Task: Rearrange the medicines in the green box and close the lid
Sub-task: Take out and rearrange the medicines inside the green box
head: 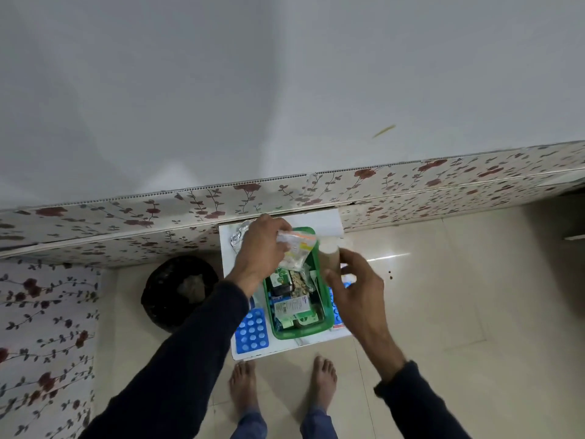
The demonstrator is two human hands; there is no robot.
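Two hands work over a small white table (329, 221) that stands on the shiny floor (443, 296), against a flowery wall strip. On the table sits the green box (326, 308), open and full of medicine packs (291, 307). Left of the green box, on the floor, is a black bin (158, 299). A blue pill sheet (252, 331) lies on the table just left of the green box. The left hand (262, 245) is above the far end of the green box, its grip closed on a clear packet (299, 251). The right hand (354, 286) is at the right side of the green box, fingers curled around a brown bottle (329, 258).
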